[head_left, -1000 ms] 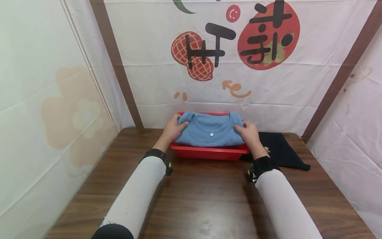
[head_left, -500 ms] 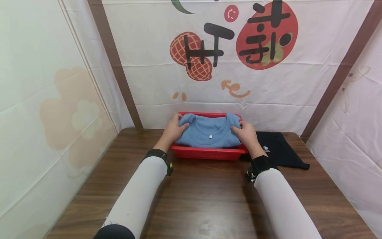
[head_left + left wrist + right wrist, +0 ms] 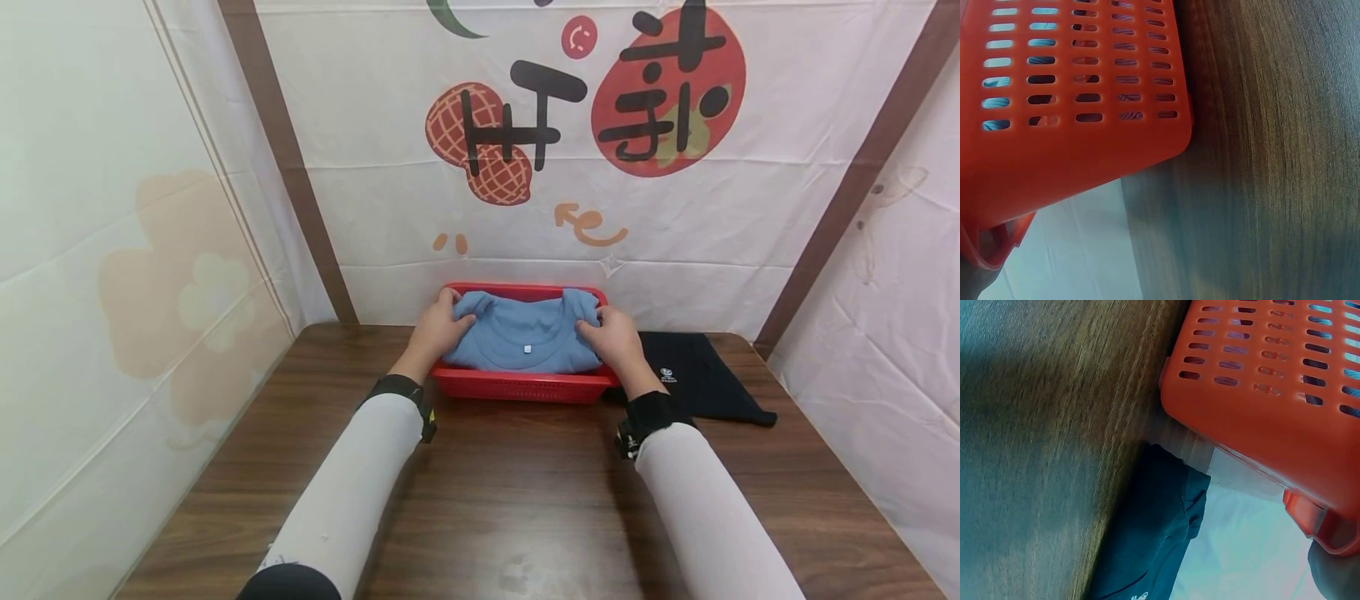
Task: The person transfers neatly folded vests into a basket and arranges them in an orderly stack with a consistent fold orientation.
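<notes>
A folded light-blue T-shirt (image 3: 525,333), its round neckline and small white tag facing up, lies in a red plastic basket (image 3: 525,387). My left hand (image 3: 435,332) grips the shirt's left side at the basket's left end, thumb on top of the cloth. Across from it, my right hand (image 3: 617,337) holds the shirt's right side the same way. Each wrist view shows the slotted basket wall, with blue cloth behind the slots and a bit of a dark fingertip shape beside the end handle (image 3: 997,244). Most of both hands is out of the wrist views.
A folded black garment (image 3: 705,379) with a small white print lies on the wooden table (image 3: 517,500), right of the basket and partly behind my right forearm. A white printed fabric wall (image 3: 397,217) stands close behind the basket, with more fabric at both sides.
The T-shirt has sunk lower into the basket, and its right side has come inward off the rim. My right hand has shifted slightly left; my left hand has barely moved.
</notes>
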The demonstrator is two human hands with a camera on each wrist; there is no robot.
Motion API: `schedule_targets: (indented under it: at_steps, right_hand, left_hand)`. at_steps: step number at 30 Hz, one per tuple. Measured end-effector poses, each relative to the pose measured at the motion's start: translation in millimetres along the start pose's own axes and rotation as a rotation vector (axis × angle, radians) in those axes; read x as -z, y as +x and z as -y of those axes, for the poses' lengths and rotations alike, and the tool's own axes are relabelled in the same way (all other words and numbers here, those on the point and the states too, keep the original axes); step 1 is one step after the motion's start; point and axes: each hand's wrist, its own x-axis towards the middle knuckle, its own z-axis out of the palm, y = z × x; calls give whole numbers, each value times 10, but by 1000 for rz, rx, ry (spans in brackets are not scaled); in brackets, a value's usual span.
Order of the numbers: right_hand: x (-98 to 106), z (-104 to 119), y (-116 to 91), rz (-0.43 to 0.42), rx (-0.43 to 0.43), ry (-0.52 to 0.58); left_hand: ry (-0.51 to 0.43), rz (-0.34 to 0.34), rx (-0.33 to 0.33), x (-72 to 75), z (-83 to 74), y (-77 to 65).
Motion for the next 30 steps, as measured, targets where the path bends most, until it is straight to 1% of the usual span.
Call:
schedule_targets:
  at_steps: [6, 12, 19, 24, 30]
  right_hand:
    - [-9, 25, 2, 27, -5, -64]
    - [-36, 58, -3, 61, 3, -129]
    - [-52, 69, -5, 76, -9, -157]
    - [-53, 85, -12, 91, -23, -204]
    - [-49, 133, -23, 114, -36, -256]
  left_hand:
    - [53, -3, -1, -22, -5, 4]
    - [90, -4, 12, -33, -33, -19]
    - [123, -19, 19, -49, -61, -35]
    - [151, -20, 29, -57, -85, -53]
    - [200, -27, 10, -83, -103, -82]
